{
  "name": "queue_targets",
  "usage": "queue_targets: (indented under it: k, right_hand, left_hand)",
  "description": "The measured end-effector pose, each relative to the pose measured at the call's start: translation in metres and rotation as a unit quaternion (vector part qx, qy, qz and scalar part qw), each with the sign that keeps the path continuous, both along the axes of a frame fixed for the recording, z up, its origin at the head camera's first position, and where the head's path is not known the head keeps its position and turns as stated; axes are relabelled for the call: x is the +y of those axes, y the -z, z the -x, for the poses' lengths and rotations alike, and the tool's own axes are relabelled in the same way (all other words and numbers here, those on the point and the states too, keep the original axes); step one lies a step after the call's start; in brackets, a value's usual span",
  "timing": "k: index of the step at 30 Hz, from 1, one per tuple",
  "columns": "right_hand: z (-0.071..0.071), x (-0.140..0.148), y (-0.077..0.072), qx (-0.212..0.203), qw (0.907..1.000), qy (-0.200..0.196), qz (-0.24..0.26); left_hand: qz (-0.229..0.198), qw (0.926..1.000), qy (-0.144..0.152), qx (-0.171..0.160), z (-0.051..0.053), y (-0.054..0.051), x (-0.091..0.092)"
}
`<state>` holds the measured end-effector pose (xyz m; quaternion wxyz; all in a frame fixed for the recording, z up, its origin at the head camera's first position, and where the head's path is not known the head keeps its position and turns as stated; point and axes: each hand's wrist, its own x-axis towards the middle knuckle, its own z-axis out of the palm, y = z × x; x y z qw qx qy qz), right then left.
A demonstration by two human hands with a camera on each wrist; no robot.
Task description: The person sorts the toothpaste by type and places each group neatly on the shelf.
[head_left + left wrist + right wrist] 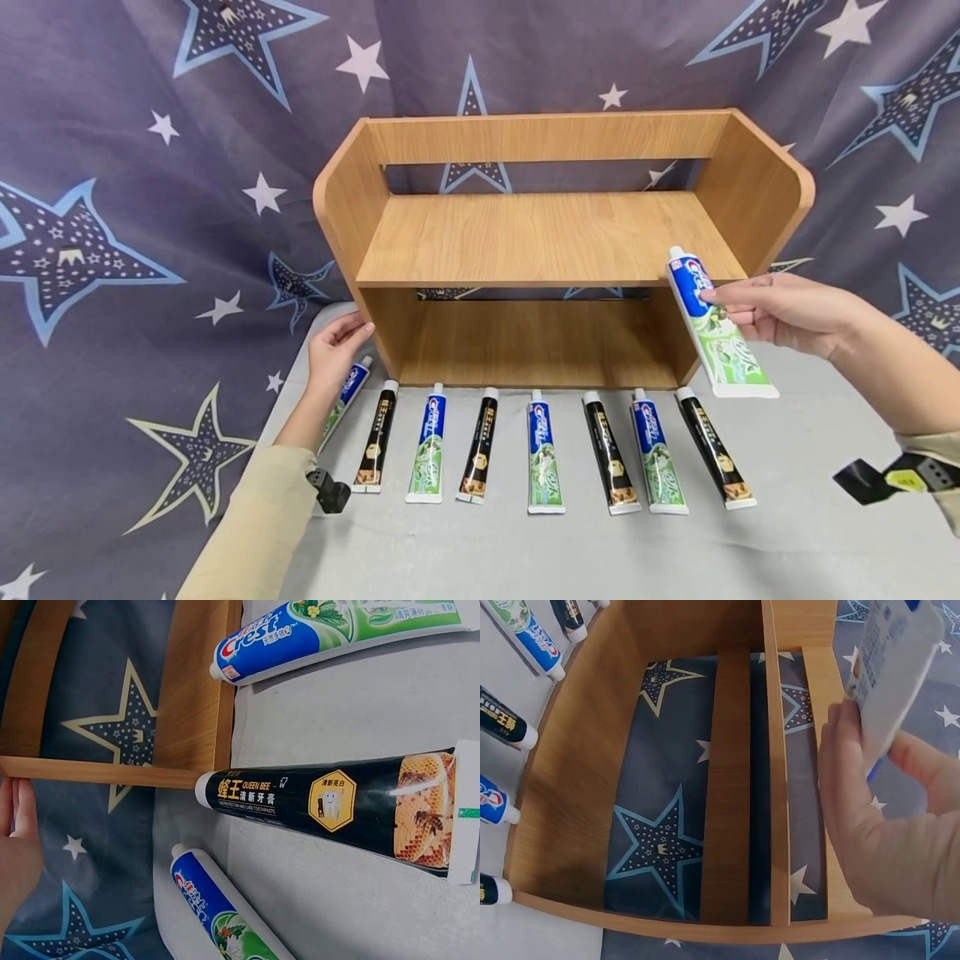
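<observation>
My right hand (787,312) pinches a blue, white and green Crest toothpaste tube (716,333), held up at the right front of the wooden shelf (540,237). In the right wrist view the same hand (889,817) has the tube (892,667) between thumb and fingers. My left hand (337,350) touches the shelf's left side panel, fingers extended; in the left wrist view it (19,847) shows at the left edge. Below that hand lies another Crest tube (352,385), partly hidden by the arm.
In front of the shelf, several tubes lie in a row on the grey cloth (480,558), black ones (377,437) alternating with Crest ones (429,450). A black tube (716,450) ends the row at the right. A star-patterned curtain (112,350) hangs behind.
</observation>
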<state>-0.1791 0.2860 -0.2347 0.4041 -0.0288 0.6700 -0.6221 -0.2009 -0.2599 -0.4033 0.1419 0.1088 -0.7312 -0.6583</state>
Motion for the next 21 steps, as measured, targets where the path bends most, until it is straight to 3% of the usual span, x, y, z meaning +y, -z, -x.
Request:
queue_targets:
  k: [2, 9, 11, 16, 18, 21]
  right_hand:
    - [0.003, -0.002, -0.005, 0.0, 0.9991, 0.032, -0.027]
    - [0.017, -0.011, -0.019, -0.023, 0.9926, 0.108, -0.051]
    - [0.022, -0.015, -0.021, -0.033, 0.9887, 0.14, -0.043]
    - [0.039, -0.02, -0.024, -0.071, 0.9759, 0.205, 0.021]
    - [0.046, -0.023, -0.026, -0.083, 0.9725, 0.215, 0.03]
    - [0.054, -0.03, -0.029, -0.088, 0.9732, 0.211, 0.024]
  left_hand:
    - [-0.003, 1.0, 0.003, -0.001, 0.0, 0.0, -0.001]
    - [-0.006, 0.9999, 0.003, -0.008, -0.003, -0.004, 0.0]
    - [-0.007, 1.0, 0.003, -0.006, -0.007, -0.01, 0.002]
    - [-0.001, 1.0, 0.0, -0.001, -0.008, -0.008, 0.001]
    - [0.002, 1.0, -0.001, -0.002, -0.004, 0.0, -0.002]
    - [0.005, 0.9999, -0.004, -0.008, -0.004, 0.001, -0.003]
